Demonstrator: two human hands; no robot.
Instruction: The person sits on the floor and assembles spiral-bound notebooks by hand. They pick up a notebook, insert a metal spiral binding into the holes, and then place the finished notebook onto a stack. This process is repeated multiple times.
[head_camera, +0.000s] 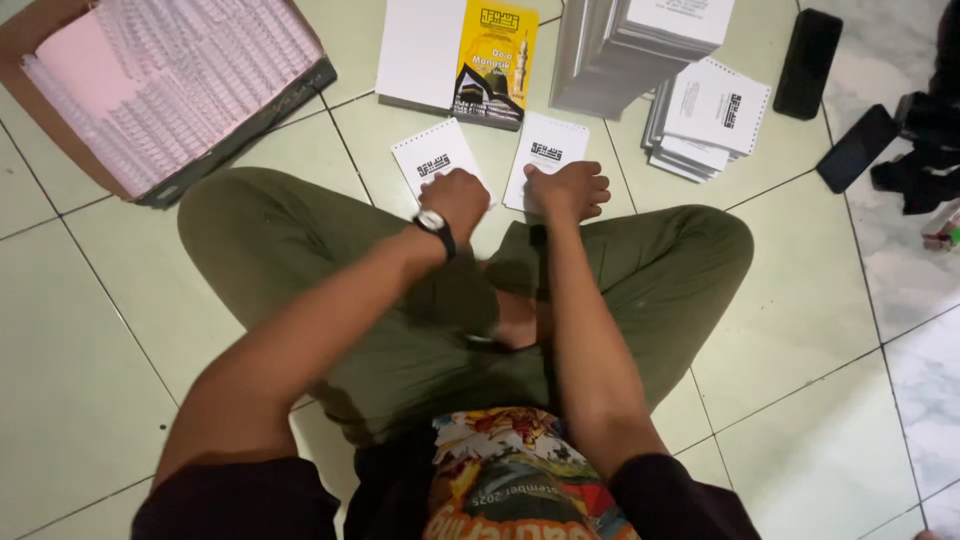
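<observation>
Left hand (458, 198), watch on its wrist, is curled into a loose fist pressing on the near edge of a small white booklet (432, 158) lying flat on the tiled floor (90, 330). Right hand (568, 190) is likewise curled, knuckles down on a second white booklet (547, 152) just beside the first; I cannot tell whether either hand actually grips the paper. Beyond them I see a yellow-covered book (492, 62) and stacks of white booklets (700, 115). At the far left an open cardboard box (40, 120) holds rows of white spiral binding coils (190, 70) on pink paper.
</observation>
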